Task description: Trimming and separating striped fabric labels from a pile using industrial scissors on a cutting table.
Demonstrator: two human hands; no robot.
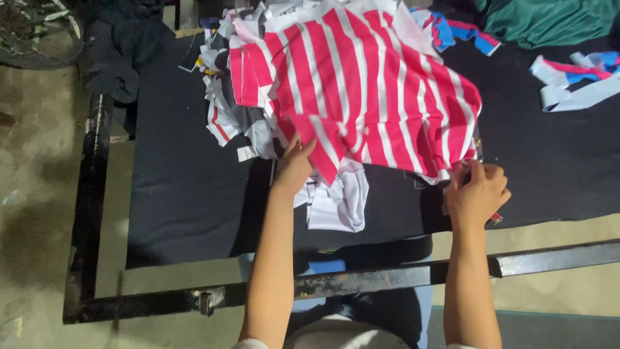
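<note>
A pink-and-white striped cloth piece point(368, 84) lies spread over a heap of white and grey cut fabric pieces point(232, 116) on a black cloth table top point(187, 200). My left hand point(294, 165) grips the striped piece's near left edge, fingers tucked under it. My right hand point(478, 190) pinches the piece's near right corner. A small red object shows under my right hand; what it is cannot be told. A white fabric piece point(342, 203) hangs out below the striped one between my hands.
A black metal frame point(361, 281) runs along the table's near edge and left side. Blue, pink and white fabric strips point(575, 81) lie at the right. A green cloth point(549, 19) sits at the top right, dark clothing point(119, 45) at the top left.
</note>
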